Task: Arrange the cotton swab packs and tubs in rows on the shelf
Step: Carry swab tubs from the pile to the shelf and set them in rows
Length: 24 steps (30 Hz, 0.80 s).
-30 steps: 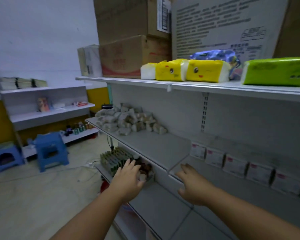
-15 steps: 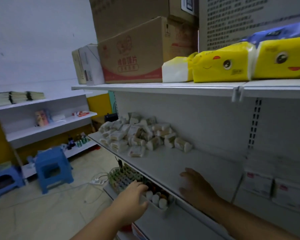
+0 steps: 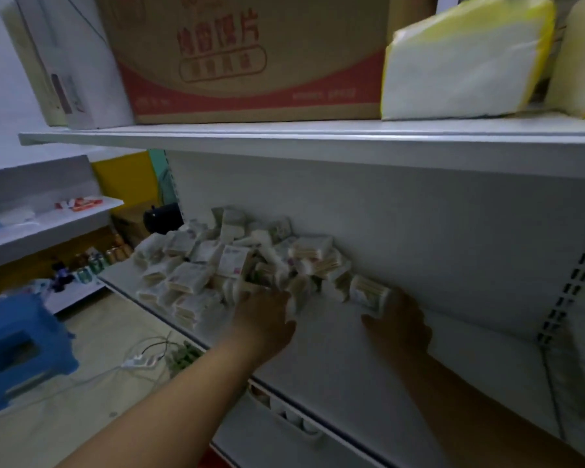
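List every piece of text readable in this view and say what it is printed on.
"鸡蛋馍片": large red characters on the cardboard box on the top shelf. They are motion-blurred and only the last, "片", is certain.
Oval label under those characters and small print on the box's red band: too blurred to read.
Labels on the cotton swab packs: too small to read.

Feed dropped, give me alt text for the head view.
Both hands reach into a jumbled pile of cotton swab packs on the middle shelf: the left hand at its front edge, the right hand against the rightmost pack. A cardboard box and tissue packs sit on the shelf above.
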Each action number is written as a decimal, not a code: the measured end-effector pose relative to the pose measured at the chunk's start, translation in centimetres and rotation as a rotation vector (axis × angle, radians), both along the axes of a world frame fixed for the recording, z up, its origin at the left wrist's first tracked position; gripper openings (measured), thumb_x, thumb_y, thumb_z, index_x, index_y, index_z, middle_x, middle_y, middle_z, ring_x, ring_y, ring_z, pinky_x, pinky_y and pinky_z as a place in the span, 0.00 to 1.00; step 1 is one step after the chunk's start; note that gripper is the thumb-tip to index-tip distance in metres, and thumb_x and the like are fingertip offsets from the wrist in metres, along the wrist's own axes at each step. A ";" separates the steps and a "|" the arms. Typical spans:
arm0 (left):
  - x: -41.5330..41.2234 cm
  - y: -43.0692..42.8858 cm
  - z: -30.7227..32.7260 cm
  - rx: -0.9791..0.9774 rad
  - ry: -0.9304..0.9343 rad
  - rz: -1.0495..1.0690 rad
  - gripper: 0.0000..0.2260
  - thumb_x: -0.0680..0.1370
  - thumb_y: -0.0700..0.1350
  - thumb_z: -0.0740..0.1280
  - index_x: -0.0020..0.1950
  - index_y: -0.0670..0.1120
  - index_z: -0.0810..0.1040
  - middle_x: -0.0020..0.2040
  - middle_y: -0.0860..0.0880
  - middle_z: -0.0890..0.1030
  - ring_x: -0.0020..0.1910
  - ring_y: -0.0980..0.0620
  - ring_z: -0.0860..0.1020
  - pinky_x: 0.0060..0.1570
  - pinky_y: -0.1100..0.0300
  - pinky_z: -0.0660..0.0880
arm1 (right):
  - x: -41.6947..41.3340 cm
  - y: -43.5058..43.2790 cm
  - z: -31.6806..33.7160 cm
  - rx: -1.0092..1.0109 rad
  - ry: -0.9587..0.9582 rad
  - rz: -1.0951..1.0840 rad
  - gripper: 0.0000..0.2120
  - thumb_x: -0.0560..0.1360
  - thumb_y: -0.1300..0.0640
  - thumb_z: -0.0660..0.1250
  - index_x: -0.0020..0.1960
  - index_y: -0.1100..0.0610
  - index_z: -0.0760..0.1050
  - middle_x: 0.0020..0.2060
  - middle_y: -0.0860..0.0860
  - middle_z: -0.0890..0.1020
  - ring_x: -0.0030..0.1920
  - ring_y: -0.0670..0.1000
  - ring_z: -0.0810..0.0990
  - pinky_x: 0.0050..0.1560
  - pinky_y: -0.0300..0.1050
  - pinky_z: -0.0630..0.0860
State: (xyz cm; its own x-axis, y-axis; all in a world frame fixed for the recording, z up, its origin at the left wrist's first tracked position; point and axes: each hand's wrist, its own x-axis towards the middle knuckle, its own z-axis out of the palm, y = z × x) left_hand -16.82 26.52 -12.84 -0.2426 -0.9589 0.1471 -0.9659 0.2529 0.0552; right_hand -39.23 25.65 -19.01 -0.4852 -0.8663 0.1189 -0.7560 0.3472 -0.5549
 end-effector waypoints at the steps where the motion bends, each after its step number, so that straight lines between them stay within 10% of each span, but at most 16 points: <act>1: -0.3 -1.6 -0.2 -0.058 -0.005 -0.016 0.24 0.78 0.57 0.58 0.72 0.52 0.63 0.69 0.48 0.71 0.68 0.46 0.67 0.68 0.51 0.61 | 0.2 -0.3 -0.2 0.001 0.038 -0.023 0.37 0.71 0.42 0.67 0.74 0.54 0.56 0.69 0.55 0.66 0.67 0.58 0.67 0.63 0.54 0.66; 13: 0.0 -9.7 -1.0 -0.103 -0.043 -0.374 0.14 0.77 0.48 0.60 0.62 0.53 0.71 0.56 0.51 0.79 0.54 0.48 0.78 0.48 0.56 0.73 | 1.2 0.3 0.9 -0.123 -0.286 -0.165 0.23 0.67 0.43 0.74 0.58 0.51 0.75 0.53 0.50 0.82 0.54 0.53 0.80 0.55 0.49 0.75; 17: 3.1 -7.7 2.0 0.136 0.543 -0.470 0.05 0.74 0.51 0.68 0.49 0.59 0.79 0.44 0.61 0.82 0.46 0.57 0.80 0.44 0.61 0.74 | 1.4 3.2 1.8 -0.255 -0.595 -0.151 0.11 0.70 0.53 0.74 0.52 0.49 0.80 0.50 0.48 0.84 0.46 0.45 0.82 0.48 0.41 0.79; 20: 2.4 -5.2 1.9 0.690 1.218 -0.408 0.12 0.73 0.40 0.71 0.45 0.58 0.80 0.39 0.60 0.84 0.43 0.58 0.80 0.40 0.58 0.77 | 1.6 6.5 2.7 -0.358 -0.901 -0.170 0.07 0.74 0.59 0.66 0.47 0.49 0.82 0.49 0.54 0.85 0.44 0.48 0.83 0.45 0.39 0.77; 24: -1.0 -2.3 0.2 1.043 1.468 -0.372 0.11 0.72 0.38 0.67 0.53 0.48 0.79 0.46 0.50 0.85 0.45 0.50 0.83 0.46 0.51 0.78 | 2.3 10.9 3.0 -0.602 -1.370 -0.276 0.12 0.74 0.65 0.62 0.36 0.56 0.81 0.39 0.56 0.84 0.40 0.53 0.82 0.51 0.48 0.76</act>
